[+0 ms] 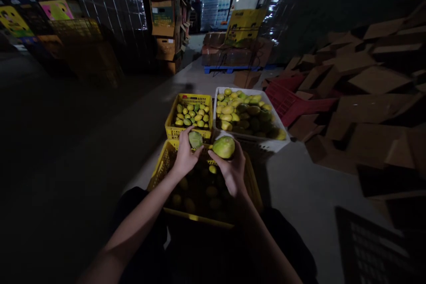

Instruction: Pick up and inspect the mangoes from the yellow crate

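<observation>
My left hand grips a small green fruit between thumb and fingers. Close to its right, my right hand holds a larger yellow-green fruit. Both hands are above the far part of a large yellow crate, where several fruits lie in deep shadow. Beyond my left hand stands a smaller yellow crate with yellow and green fruits. A white crate heaped with yellow and green fruits is beyond my right hand, its near part shaded.
A red crate lies among piled cardboard boxes on the right. Stacked boxes stand at the back, left of a blue pallet bearing cartons. Dark crate-like slats show at the lower right.
</observation>
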Tool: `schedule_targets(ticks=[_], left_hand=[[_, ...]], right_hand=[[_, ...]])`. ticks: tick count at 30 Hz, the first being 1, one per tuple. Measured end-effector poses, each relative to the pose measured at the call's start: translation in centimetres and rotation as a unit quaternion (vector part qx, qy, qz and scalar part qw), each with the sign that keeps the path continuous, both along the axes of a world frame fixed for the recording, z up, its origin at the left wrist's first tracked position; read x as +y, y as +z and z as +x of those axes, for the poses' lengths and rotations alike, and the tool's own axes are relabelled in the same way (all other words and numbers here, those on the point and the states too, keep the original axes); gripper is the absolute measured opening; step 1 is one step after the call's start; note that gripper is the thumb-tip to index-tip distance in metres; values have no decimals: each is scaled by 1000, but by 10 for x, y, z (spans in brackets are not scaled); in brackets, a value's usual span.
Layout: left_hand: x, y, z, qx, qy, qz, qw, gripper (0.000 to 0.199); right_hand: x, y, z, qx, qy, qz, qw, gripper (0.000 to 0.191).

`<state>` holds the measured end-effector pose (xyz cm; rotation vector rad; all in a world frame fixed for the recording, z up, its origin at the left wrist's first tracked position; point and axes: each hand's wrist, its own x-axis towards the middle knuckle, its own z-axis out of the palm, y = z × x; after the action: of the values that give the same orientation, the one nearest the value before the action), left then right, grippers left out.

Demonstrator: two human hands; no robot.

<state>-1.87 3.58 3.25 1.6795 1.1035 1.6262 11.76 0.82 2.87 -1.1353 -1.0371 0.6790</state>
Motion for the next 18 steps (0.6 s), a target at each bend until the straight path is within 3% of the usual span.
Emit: schedule_targets(ticks=[3, 6, 12, 18], left_hand=[[-2, 3, -5, 92, 25, 100, 990, 54], [-4, 3, -7, 130, 23, 150, 980, 52], [-5, 1, -6, 137, 9, 146, 980, 50], [-5, 1, -6, 130, 10, 134, 982, 50]], right_hand=[[-1, 2, 4, -178, -58, 97, 978, 44], [-4, 4, 4, -274, -54, 144, 949, 41], [-6, -2, -2, -301, -39, 183, 935, 44], [-6, 0, -2, -296, -41, 166, 940, 44]])
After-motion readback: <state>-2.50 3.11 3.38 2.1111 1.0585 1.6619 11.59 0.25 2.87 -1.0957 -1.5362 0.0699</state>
